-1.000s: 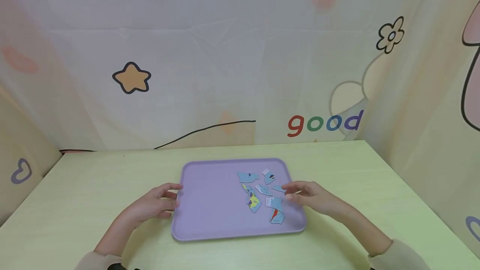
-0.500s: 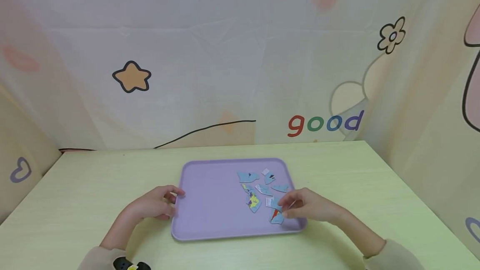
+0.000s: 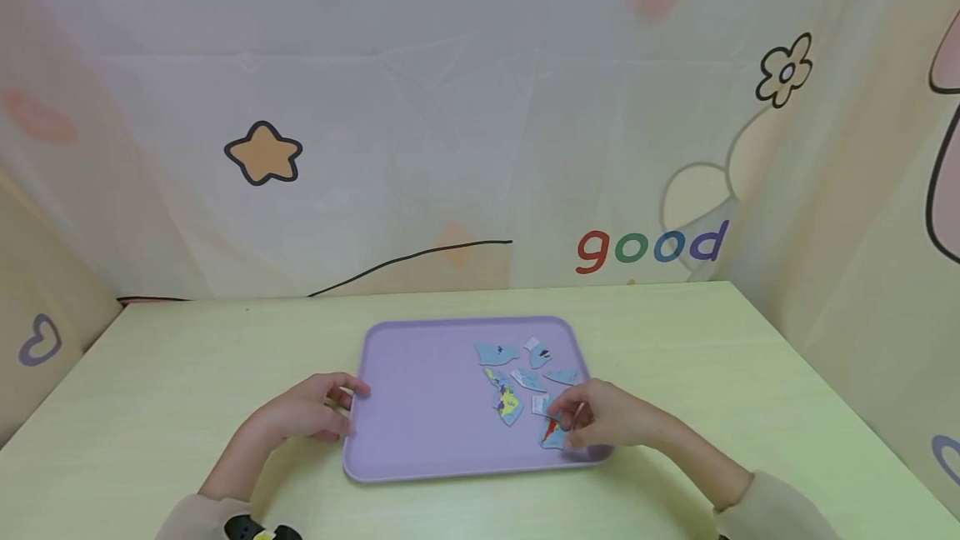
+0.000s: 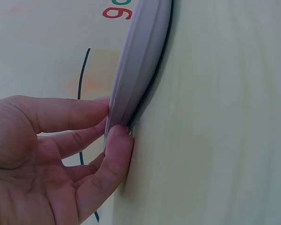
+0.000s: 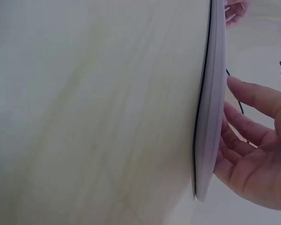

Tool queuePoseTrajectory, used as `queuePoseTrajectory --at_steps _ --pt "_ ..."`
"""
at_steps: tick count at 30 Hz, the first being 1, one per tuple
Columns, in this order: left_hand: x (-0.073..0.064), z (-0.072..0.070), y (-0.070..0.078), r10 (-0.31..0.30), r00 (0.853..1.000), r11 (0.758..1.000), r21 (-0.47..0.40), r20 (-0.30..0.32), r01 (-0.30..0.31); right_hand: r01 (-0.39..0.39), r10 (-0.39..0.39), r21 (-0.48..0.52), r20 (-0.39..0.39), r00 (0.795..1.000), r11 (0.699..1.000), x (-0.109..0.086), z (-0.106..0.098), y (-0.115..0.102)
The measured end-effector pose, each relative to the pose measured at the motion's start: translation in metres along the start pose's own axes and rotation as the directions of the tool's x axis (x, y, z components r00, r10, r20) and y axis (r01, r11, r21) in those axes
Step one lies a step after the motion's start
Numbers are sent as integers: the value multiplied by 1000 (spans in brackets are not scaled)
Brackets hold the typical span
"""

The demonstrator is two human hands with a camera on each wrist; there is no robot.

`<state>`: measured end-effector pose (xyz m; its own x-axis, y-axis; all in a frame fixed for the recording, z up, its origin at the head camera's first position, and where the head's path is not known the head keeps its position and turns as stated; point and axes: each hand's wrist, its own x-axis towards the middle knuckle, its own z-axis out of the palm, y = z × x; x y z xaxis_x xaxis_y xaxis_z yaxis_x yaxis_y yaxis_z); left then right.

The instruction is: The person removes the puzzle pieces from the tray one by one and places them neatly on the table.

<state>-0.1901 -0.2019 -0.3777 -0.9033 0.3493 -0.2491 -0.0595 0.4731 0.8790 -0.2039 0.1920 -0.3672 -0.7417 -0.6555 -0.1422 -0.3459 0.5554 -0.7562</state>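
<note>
A lilac tray (image 3: 420, 407) lies on the table in the head view. At its left rim my left hand (image 3: 318, 407) grips the edge; in the left wrist view the hand (image 4: 61, 150) has its fingers on both sides of the rim. My right hand (image 3: 607, 415) reaches over the tray's right side, thumb and forefinger apart at a blue puzzle piece with a red patch (image 3: 551, 432), touching or just above it. A blue-white piece (image 3: 540, 404) is partly covered by that hand. In the right wrist view the tray wall hides the pieces below the hand (image 5: 257, 140).
Several light blue, map-like puzzle pieces share the tray's right half, among them a piece with yellow (image 3: 508, 402), a far piece (image 3: 497, 354) and a thin piece (image 3: 561, 376). A pale wooden table (image 3: 225, 357) surrounds the tray, with a printed curtain (image 3: 420, 148) behind.
My right hand has moved from the tray's right rim toward the near side, onto the lower right pieces. My left hand has shifted slightly, its forefinger reaching over the left rim.
</note>
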Motion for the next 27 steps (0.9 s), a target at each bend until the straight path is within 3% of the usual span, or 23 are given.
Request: queuePoseTrajectory --at_steps 7,17,27 --pt "0 1 0 -3 1000 1000 12 -4 4 45 -46 -103 -6 999 994 4 2 -3" --pt "-1 1 0 -2 1000 1000 1 -1 2 72 -77 -170 -24 997 983 9 3 1" --pt "2 1 -3 3 1000 1000 -7 -5 -3 81 -86 -120 -34 996 989 9 5 -1"
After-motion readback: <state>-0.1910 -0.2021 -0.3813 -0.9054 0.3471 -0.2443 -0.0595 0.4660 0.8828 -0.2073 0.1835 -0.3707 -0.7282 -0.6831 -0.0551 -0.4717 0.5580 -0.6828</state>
